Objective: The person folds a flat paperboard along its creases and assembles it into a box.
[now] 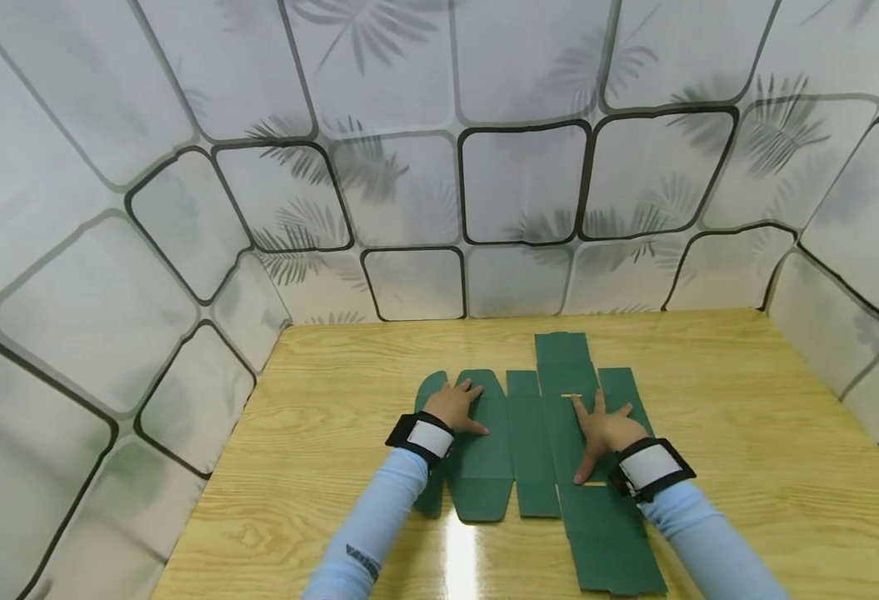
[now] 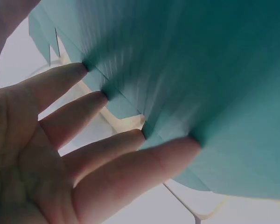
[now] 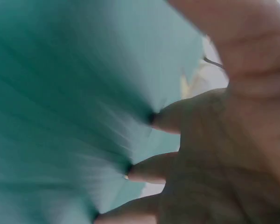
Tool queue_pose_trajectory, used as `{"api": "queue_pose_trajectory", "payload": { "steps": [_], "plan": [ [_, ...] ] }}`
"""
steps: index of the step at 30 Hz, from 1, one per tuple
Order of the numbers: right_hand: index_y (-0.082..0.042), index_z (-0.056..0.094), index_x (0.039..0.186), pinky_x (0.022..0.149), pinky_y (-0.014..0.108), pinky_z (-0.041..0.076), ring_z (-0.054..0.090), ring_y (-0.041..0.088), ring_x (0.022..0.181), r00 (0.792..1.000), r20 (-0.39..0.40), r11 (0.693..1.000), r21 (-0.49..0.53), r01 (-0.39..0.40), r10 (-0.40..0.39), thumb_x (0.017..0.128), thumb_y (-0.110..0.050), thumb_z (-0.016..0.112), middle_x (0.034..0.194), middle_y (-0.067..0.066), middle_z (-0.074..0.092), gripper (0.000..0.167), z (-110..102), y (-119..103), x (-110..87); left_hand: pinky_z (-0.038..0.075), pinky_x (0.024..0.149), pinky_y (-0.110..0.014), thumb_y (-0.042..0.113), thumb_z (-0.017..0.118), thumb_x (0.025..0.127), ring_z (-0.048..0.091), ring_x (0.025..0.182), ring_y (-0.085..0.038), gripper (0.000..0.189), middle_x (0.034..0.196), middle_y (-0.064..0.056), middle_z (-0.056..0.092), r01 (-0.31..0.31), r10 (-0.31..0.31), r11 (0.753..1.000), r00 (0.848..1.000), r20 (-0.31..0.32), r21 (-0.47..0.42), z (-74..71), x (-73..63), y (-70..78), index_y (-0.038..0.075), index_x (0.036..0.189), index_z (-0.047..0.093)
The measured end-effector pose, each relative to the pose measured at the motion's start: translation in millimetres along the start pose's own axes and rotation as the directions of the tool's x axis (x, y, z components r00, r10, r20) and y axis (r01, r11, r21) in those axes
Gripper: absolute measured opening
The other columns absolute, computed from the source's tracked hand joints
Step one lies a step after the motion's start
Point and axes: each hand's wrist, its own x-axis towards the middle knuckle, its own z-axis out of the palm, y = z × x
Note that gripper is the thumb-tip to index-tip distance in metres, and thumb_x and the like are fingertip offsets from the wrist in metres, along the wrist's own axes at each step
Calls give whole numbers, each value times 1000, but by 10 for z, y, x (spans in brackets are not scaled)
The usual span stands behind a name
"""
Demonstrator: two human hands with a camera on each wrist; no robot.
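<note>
A green flat box blank (image 1: 487,454), cut with flaps, fold lines and slots, lies spread on the wooden table. My left hand (image 1: 453,407) rests on its left panels with fingers spread. In the left wrist view the straight fingertips (image 2: 192,142) touch the green card (image 2: 233,93). On the long right-hand panels rests my right hand (image 1: 608,433), its fingers splayed between two narrow slots. The right wrist view shows those fingertips (image 3: 156,120) against the green surface (image 3: 51,102). Neither hand grips anything.
The light wooden table (image 1: 319,400) extends to both sides of the card. A pale curtain (image 1: 402,192) with dark rounded outlines and leaf prints hangs behind the table and along its left and right sides. A bright reflection lies on the wood near the front.
</note>
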Motion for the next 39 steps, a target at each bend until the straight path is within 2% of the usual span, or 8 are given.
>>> {"api": "queue_pose_trajectory", "payload": {
  "steps": [7, 14, 19, 23, 28, 31, 34, 39],
  "plan": [
    [-3, 5, 155, 90, 78, 32, -3, 77, 124, 1000, 15, 995, -97, -11, 13, 49, -39, 96, 151, 42, -8, 144, -4, -56, 144, 49, 96, -48, 57, 72, 78, 48, 129, -43, 83, 151, -10, 42, 10, -9, 997, 1000, -8, 74, 21, -136, 2, 20, 147, 45],
    [-8, 4, 156, 95, 74, 32, -3, 74, 128, 998, 48, 987, -158, 37, -30, 50, -33, 96, 155, 37, -7, 142, -98, -76, 264, 55, 84, -38, 60, 74, 75, 60, 118, -32, 84, 145, -16, 48, 1, 0, 988, 1000, -4, 152, 11, -262, -5, 18, 144, 49],
    [1, 10, 153, 100, 74, 27, 2, 71, 131, 995, -56, 995, -67, 79, -83, 59, -32, 93, 152, 41, 0, 130, -102, -57, 185, 55, 83, -38, 56, 80, 70, 63, 111, -30, 89, 145, -16, 49, -38, 32, 981, 999, 36, 190, -42, -295, -40, 19, 144, 48],
    [16, 11, 148, 101, 73, 26, 8, 72, 129, 989, -139, 997, 51, 50, -43, 64, -37, 90, 145, 50, 5, 126, -21, -77, -26, 55, 79, -34, 48, 90, 60, 66, 102, -24, 99, 143, -9, 52, -63, 41, 941, 997, 72, 332, -91, -341, -59, 26, 146, 45],
    [21, 16, 144, 101, 75, 23, 11, 74, 126, 997, -78, 1000, 8, 10, -10, 63, -44, 89, 140, 55, 9, 127, 110, -69, -195, 55, 71, -28, 46, 95, 48, 51, 128, -27, 119, 153, -1, 38, -130, 101, 850, 991, 84, 511, -123, -418, -42, 37, 150, 34],
    [17, 18, 146, 100, 77, 22, 7, 74, 127, 997, -67, 1000, 1, 24, -24, 61, -41, 91, 142, 54, 6, 126, 151, -69, -146, 53, 87, -33, 49, 94, 46, 30, 144, -30, 127, 160, 2, 24, -240, 191, 818, 971, 147, 522, -122, -425, -43, 37, 153, 26],
    [11, 17, 149, 99, 77, 24, 5, 72, 130, 998, -57, 999, -12, 30, -31, 58, -37, 93, 144, 51, 4, 128, 123, -81, -36, 41, 107, -41, 48, 93, 48, 18, 149, -28, 130, 163, 2, 16, -374, 292, 807, 925, 242, 458, -99, -387, -40, 31, 155, 21],
    [2, 16, 152, 101, 73, 27, 4, 67, 135, 998, -15, 995, -81, 60, -62, 56, -26, 94, 149, 46, 2, 127, -34, -91, 140, 32, 114, -40, 53, 89, 53, 14, 150, -24, 130, 163, 4, 12, -491, 383, 788, 864, 329, 372, -37, -362, 78, 28, 157, 15]
  ]
}}
